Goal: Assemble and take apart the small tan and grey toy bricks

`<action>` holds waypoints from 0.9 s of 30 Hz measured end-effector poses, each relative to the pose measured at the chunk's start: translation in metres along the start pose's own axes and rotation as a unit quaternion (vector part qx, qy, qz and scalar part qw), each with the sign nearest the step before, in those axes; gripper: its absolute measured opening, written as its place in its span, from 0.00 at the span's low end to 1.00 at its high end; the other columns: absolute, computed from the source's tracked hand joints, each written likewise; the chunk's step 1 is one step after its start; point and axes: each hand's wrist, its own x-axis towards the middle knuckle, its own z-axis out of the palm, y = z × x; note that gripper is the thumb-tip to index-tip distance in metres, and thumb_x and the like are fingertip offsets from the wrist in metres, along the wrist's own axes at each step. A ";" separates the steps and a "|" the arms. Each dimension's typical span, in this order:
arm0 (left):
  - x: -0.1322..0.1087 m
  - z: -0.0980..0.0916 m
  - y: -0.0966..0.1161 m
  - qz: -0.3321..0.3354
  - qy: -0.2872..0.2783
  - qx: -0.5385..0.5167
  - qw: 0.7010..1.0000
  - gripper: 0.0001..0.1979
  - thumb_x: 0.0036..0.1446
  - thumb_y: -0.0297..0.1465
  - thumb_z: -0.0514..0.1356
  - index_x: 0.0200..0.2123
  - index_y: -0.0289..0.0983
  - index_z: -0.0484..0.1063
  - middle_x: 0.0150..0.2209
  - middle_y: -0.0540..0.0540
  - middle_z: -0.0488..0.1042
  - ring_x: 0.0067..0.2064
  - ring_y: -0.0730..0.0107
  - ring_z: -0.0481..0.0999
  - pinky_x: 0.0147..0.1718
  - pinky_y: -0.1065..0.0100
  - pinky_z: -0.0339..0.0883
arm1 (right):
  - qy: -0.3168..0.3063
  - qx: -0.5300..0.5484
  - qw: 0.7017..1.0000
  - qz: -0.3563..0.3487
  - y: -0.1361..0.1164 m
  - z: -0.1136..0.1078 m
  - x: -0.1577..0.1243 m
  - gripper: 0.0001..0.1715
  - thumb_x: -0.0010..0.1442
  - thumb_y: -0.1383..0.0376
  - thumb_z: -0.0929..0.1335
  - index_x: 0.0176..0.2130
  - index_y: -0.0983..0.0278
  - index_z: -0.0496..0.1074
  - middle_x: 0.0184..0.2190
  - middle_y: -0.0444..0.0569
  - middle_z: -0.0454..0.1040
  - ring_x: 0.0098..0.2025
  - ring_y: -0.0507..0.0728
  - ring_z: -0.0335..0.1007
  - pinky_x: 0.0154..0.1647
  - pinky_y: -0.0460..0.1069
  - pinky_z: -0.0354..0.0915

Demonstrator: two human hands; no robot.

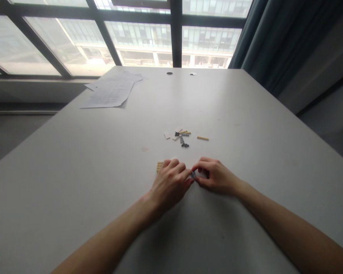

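Note:
My left hand and my right hand meet low over the white table, fingertips almost touching. Between them is a small grey building-brick piece, pinched by the thumb and forefinger of each hand and mostly covered. A tan studded plate sticks out from behind the left hand's knuckles; the rest of it is hidden. Just beyond the hands lies a loose group of small pieces: dark grey bricks, a grey strip, tan strips and a white flat piece.
To the right of the group, a long tan strip lies alone. Printed paper sheets overlap at the table's far left edge. Two round cable holes are near the back edge. Windows stand behind, and a dark curtain hangs at right.

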 end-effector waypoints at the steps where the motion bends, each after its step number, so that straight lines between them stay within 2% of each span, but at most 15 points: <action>1: 0.000 0.000 0.000 0.001 0.002 0.000 1.000 0.06 0.60 0.34 0.58 0.36 0.38 0.73 0.33 0.46 0.73 0.39 0.61 0.67 0.39 0.59 0.57 | -0.001 0.000 1.000 -0.001 0.000 0.000 0.000 0.13 0.52 0.72 0.69 0.40 0.63 0.75 0.31 0.45 0.69 0.31 0.51 0.65 0.33 0.45 0.61; 5: -0.001 0.002 -0.003 0.005 0.015 -0.012 1.000 0.07 0.60 0.35 0.58 0.38 0.38 0.73 0.33 0.46 0.74 0.39 0.61 0.67 0.39 0.60 0.58 | -0.006 -0.003 1.000 -0.007 0.000 -0.002 0.000 0.13 0.52 0.71 0.70 0.40 0.63 0.75 0.33 0.45 0.71 0.31 0.52 0.66 0.34 0.45 0.62; 7: -0.001 0.001 -0.006 0.002 0.045 -0.027 0.999 0.07 0.60 0.35 0.58 0.37 0.39 0.73 0.32 0.46 0.74 0.37 0.62 0.68 0.39 0.60 0.58 | -0.011 -0.004 1.000 -0.005 0.000 -0.004 0.000 0.14 0.51 0.70 0.70 0.41 0.62 0.75 0.33 0.46 0.71 0.32 0.52 0.66 0.34 0.46 0.62; 12: 0.003 -0.008 -0.025 -0.061 0.191 -0.077 0.977 0.06 0.59 0.32 0.59 0.31 0.38 0.73 0.28 0.48 0.73 0.34 0.66 0.69 0.38 0.63 0.61 | -0.032 -0.007 0.999 0.007 -0.002 -0.005 0.001 0.18 0.50 0.67 0.73 0.43 0.62 0.75 0.36 0.47 0.71 0.33 0.53 0.67 0.36 0.47 0.63; 16: 0.004 -0.012 -0.042 -0.136 0.270 -0.111 0.947 0.07 0.58 0.31 0.59 0.27 0.37 0.72 0.26 0.49 0.72 0.31 0.69 0.69 0.37 0.65 0.63 | -0.023 -0.021 0.999 0.007 -0.003 -0.002 0.002 0.14 0.51 0.67 0.73 0.41 0.63 0.76 0.34 0.46 0.71 0.32 0.52 0.66 0.37 0.47 0.63; 20: 0.004 -0.008 -0.050 -0.174 0.274 -0.124 0.938 0.09 0.57 0.32 0.58 0.26 0.37 0.72 0.25 0.50 0.71 0.30 0.69 0.70 0.35 0.66 0.64 | -0.016 -0.030 0.999 0.003 -0.003 0.000 0.002 0.11 0.52 0.68 0.73 0.39 0.62 0.76 0.33 0.45 0.71 0.32 0.52 0.66 0.36 0.47 0.62; 27: 0.004 -0.004 -0.050 -0.177 0.272 -0.120 0.938 0.10 0.57 0.34 0.58 0.25 0.38 0.71 0.24 0.50 0.71 0.30 0.69 0.70 0.36 0.65 0.65 | 0.019 -0.053 0.998 0.014 -0.001 0.003 0.004 0.08 0.56 0.66 0.71 0.39 0.62 0.75 0.30 0.44 0.69 0.30 0.51 0.64 0.34 0.46 0.61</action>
